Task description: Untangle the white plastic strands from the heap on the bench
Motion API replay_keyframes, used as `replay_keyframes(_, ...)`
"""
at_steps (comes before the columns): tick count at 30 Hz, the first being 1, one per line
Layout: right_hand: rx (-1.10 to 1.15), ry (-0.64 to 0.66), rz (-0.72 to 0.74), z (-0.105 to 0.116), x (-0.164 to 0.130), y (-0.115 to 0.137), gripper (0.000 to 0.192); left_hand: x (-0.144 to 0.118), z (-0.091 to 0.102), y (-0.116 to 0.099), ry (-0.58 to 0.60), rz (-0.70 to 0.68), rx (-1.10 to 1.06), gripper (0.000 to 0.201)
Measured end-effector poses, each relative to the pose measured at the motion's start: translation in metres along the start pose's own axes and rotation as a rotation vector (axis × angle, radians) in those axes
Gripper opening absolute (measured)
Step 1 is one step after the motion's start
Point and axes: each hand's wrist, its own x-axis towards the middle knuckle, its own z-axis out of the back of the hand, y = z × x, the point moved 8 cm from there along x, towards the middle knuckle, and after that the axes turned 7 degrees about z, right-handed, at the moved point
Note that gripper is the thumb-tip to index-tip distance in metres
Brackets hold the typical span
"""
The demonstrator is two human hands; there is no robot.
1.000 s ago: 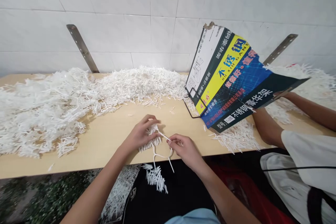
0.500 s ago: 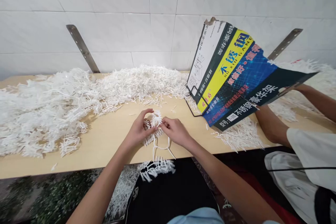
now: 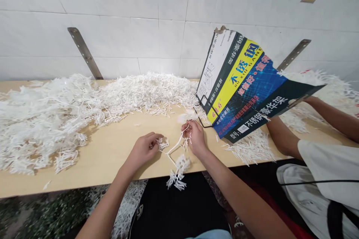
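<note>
Left hand (image 3: 143, 148) and right hand (image 3: 193, 136) each pinch the white plastic sprue (image 3: 175, 153) over the table's (image 3: 112, 149) front edge; its tufted end dangles below. White strip pile (image 3: 70, 112) heaped left and behind; printed cardboard box (image 3: 244, 86) leans just right, co-worker's arm (image 3: 280, 138) beneath it.

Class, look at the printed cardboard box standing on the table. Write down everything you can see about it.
The cardboard box is flattened and leans tilted at the back right of the wooden table. Its panels are white, yellow, blue and black, printed with Chinese characters. The top corner is torn. A thin black wire loop shows at its lower left corner. White plastic pieces lie around its base, and a co-worker's arm reaches under it.
</note>
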Motion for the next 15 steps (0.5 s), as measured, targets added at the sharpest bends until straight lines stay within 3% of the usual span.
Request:
replay_keyframes(3, 0.005, 0.076, 0.046, -0.004, 0.000, -0.002, 0.022, -0.015, 0.000, -0.012, 0.007, -0.106, 0.109, 0.030)
replay_keyframes(7, -0.037, 0.179, 0.056, -0.011, -0.004, -0.005, 0.030, -0.046, -0.012, -0.041, -0.110, -0.214, 0.187, 0.026)
replay_keyframes(10, -0.044, 0.242, 0.025, -0.015, -0.006, -0.006, 0.029, -0.078, -0.057, -0.057, -0.169, -0.250, 0.241, 0.027)
replay_keyframes(11, -0.038, 0.260, 0.029, -0.015, -0.007, -0.004, 0.028, -0.093, -0.077, -0.064, -0.231, -0.319, 0.319, 0.030)
replay_keyframes(13, -0.037, 0.312, 0.028, -0.016, -0.008, -0.002, 0.028, -0.130, -0.112, -0.077, -0.468, -0.468, 0.446, 0.035)
replay_keyframes(15, -0.053, 0.399, -0.009, -0.018, -0.012, -0.001, 0.029, -0.155, -0.140, -0.069, -0.576, -0.378, 0.493, 0.034)
